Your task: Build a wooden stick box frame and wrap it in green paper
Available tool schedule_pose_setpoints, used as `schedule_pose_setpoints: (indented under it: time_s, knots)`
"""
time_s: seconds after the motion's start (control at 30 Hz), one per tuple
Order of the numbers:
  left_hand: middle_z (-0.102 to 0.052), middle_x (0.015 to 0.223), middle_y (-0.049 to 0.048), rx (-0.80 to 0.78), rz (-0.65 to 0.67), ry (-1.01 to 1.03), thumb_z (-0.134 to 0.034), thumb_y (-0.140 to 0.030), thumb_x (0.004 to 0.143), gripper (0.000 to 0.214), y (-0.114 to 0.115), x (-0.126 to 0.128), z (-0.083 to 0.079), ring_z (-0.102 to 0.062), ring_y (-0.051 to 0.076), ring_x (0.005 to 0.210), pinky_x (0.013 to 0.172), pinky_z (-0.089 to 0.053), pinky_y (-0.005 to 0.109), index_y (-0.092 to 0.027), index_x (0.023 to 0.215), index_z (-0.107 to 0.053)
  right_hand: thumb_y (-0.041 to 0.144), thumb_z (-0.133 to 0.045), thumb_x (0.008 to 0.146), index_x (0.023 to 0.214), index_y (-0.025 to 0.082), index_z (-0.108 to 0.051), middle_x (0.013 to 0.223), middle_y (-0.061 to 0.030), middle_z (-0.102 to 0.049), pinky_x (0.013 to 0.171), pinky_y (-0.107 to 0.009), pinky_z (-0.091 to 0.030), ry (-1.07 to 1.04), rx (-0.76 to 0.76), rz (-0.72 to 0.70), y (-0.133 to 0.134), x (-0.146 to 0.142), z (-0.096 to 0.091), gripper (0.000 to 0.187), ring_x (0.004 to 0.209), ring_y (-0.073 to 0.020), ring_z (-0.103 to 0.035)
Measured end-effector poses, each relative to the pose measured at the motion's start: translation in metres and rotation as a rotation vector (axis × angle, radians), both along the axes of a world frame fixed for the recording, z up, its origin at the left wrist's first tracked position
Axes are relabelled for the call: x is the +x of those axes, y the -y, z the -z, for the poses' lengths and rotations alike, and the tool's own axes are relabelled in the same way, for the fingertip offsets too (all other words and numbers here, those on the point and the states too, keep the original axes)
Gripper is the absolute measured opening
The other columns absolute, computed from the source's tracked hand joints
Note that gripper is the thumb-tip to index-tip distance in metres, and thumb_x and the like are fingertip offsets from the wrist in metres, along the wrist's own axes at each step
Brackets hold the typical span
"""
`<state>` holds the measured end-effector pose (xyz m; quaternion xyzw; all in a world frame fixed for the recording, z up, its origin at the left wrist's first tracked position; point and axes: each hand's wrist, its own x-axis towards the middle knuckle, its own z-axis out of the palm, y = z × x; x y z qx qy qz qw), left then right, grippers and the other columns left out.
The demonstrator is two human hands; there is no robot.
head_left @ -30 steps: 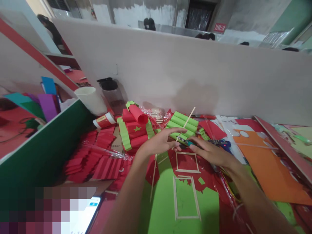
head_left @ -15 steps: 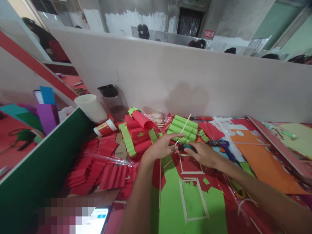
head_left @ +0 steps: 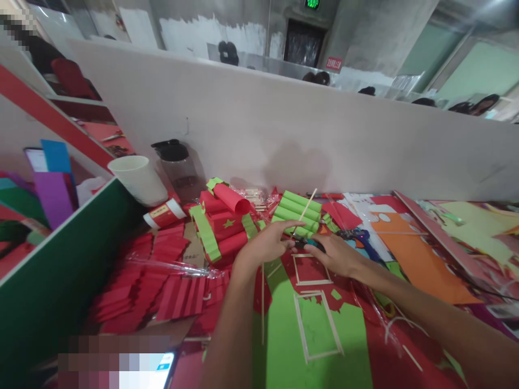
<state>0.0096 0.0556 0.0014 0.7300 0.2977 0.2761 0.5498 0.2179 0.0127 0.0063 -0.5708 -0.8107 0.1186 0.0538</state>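
My left hand (head_left: 265,245) pinches a thin wooden stick (head_left: 305,209) that slants up and away over a bundle of green paper rolls (head_left: 297,212). My right hand (head_left: 334,255) is closed on a small dark cutter with a teal handle (head_left: 307,244), which meets the stick where the two hands touch. Below the hands lie two rectangular frames of thin sticks (head_left: 320,324), on red paper and on a green sheet (head_left: 292,351).
Red paper rolls with green bands (head_left: 223,219), folded red paper strips (head_left: 162,281), a white paper cup (head_left: 135,178) and a dark-lidded jar (head_left: 178,165) stand left. An orange sheet (head_left: 417,262), blue scissors (head_left: 363,240) and a loose stick (head_left: 262,302) lie around. A phone (head_left: 160,367) lies near the front edge.
The view has tilted up and shifted slightly. My hands have stayed together on the stick and the cutter, drawing a little closer over the upper stick frame.
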Motion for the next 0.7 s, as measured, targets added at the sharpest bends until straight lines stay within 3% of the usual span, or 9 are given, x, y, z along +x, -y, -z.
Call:
schedule_pose_setpoints:
  time_s: [0.17, 0.37, 0.5, 0.6, 0.7]
  knots:
    - [-0.069, 0.094, 0.0075, 0.015, 0.027, -0.052, -0.049, -0.009, 0.081, 0.056, 0.004, 0.005, -0.008, -0.067, 0.017, 0.079, 0.068, -0.05, 0.026, -0.023, 0.135, -0.046, 0.054, -0.033, 0.092, 0.101, 0.016, -0.063, 0.089, -0.0115, -0.07, 0.069, -0.03, -0.039, -0.057, 0.03, -0.011, 0.004, 0.009, 0.001, 0.049, 0.082, -0.0252, -0.064]
    - [-0.065, 0.113, 0.0088, 0.04, 0.032, -0.06, -0.053, -0.008, 0.079, 0.055, 0.008, 0.016, -0.018, -0.065, 0.016, 0.085, 0.072, -0.051, 0.026, -0.023, 0.132, -0.05, 0.055, -0.038, 0.09, 0.101, 0.015, -0.061, 0.081, -0.0089, -0.068, 0.066, -0.029, -0.039, -0.162, 0.074, -0.006, 0.006, 0.018, 0.005, 0.047, 0.074, -0.0233, -0.062]
    - [-0.068, 0.105, 0.01, 0.003, -0.024, -0.023, -0.052, -0.008, 0.079, 0.052, 0.008, 0.012, -0.022, -0.067, 0.017, 0.08, 0.072, -0.052, 0.029, -0.02, 0.129, -0.053, 0.054, -0.045, 0.087, 0.102, 0.016, -0.063, 0.089, -0.0094, -0.068, 0.071, -0.032, -0.041, -0.268, 0.03, -0.046, 0.006, 0.029, -0.005, 0.044, 0.081, -0.0246, -0.061]
    - [-0.066, 0.11, 0.0108, -0.035, -0.055, 0.024, -0.056, -0.012, 0.079, 0.051, 0.008, 0.005, -0.024, -0.068, 0.019, 0.082, 0.071, -0.053, 0.03, -0.023, 0.129, -0.053, 0.052, -0.057, 0.08, 0.098, 0.018, -0.064, 0.092, -0.0071, -0.068, 0.075, -0.034, -0.042, -0.482, 0.014, 0.002, 0.008, 0.036, -0.008, 0.039, 0.084, -0.0249, -0.06]
    - [-0.063, 0.118, 0.0101, -0.057, -0.001, 0.1, -0.058, -0.016, 0.081, 0.048, 0.01, 0.006, -0.025, -0.068, 0.019, 0.086, 0.073, -0.053, 0.03, -0.026, 0.128, -0.054, 0.049, -0.059, 0.08, 0.085, 0.019, -0.063, 0.076, -0.0036, -0.064, 0.069, -0.032, -0.044, -0.928, 0.037, 0.208, 0.006, 0.03, -0.004, 0.031, 0.071, -0.0197, -0.059]
